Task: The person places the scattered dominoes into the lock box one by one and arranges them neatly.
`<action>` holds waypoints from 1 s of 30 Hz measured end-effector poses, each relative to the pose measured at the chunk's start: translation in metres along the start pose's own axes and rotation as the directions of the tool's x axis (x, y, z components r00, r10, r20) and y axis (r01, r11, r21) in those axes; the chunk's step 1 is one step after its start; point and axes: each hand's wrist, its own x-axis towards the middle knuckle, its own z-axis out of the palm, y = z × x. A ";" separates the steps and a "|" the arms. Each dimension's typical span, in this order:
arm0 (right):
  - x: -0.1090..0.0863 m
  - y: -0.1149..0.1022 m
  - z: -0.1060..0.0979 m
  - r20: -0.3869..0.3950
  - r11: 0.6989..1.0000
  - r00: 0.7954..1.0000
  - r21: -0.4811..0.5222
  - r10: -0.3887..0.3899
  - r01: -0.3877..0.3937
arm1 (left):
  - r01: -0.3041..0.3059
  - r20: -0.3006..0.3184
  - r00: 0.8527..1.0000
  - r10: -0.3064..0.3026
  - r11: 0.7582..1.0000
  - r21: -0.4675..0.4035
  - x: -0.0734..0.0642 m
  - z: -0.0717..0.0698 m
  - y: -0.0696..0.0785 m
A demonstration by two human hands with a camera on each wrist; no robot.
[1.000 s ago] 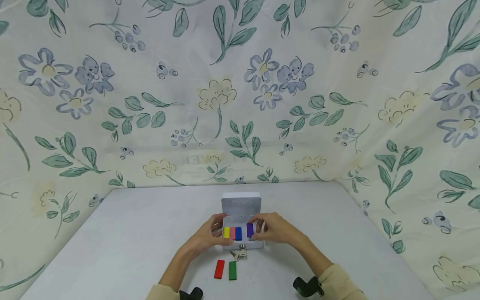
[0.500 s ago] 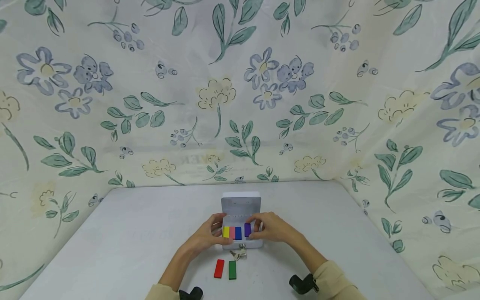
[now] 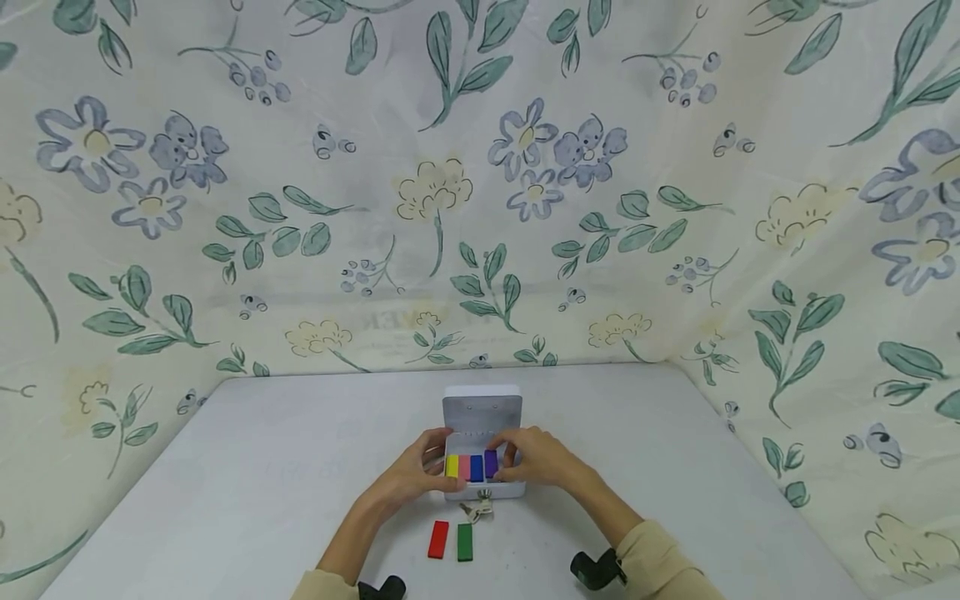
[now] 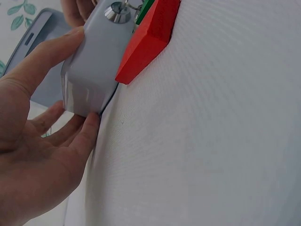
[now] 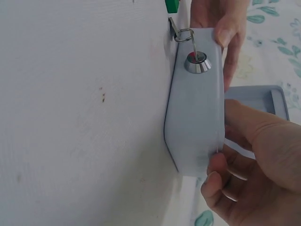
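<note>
A small grey metal cash box [image 3: 504, 491] stands with its lid raised. My left hand [image 3: 408, 477] grips its left side, thumb over the front rim and fingers along the side wall, as the left wrist view shows. Inside, a yellow block [image 3: 452, 465], a pink block [image 3: 464, 467] and a blue block [image 3: 476, 468] stand side by side. My right hand [image 3: 546, 457] reaches in from the right and pinches a purple block [image 3: 491, 463] just right of the blue one, a narrow gap between them. In the right wrist view the box wall hides the fingertips and the purple block.
A key ring with keys [image 3: 476, 510] hangs from the lock [image 5: 198, 62] on the box front. Before the box, a red block [image 3: 438, 540] and a green block [image 3: 465, 542] lie on the white table [image 3: 300, 433]. Floral cloth [image 3: 480, 208] surrounds the table.
My right hand has shifted left with the purple block, bringing it closer to the blue block. The left hand and the box have stayed in place.
</note>
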 end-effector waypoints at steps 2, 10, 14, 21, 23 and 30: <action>0.000 0.000 0.001 -0.001 1.000 1.000 -0.011 0.007 -0.007 | 0.000 0.001 1.000 0.000 1.000 0.002 0.000 0.000 -0.001; 0.003 -0.001 0.005 -0.012 0.999 0.999 -0.034 0.032 -0.033 | -0.005 0.000 1.000 0.005 1.000 0.016 0.001 0.000 -0.001; 0.005 0.001 0.007 -0.012 0.998 0.999 -0.048 0.033 -0.034 | -0.004 -0.001 1.000 0.004 1.000 0.016 0.001 0.000 -0.001; 0.006 0.001 0.010 -0.018 0.997 0.999 -0.066 0.028 -0.029 | -0.005 -0.002 1.000 0.005 1.000 0.020 0.002 0.000 -0.002; 0.006 0.001 0.010 -0.021 0.997 0.999 -0.075 0.028 -0.029 | -0.005 -0.001 1.000 0.005 1.000 0.018 0.002 0.000 -0.002; 0.007 -0.001 0.012 -0.034 0.994 0.999 -0.102 0.033 -0.037 | -0.009 0.001 1.000 0.009 1.000 0.015 0.002 0.001 -0.001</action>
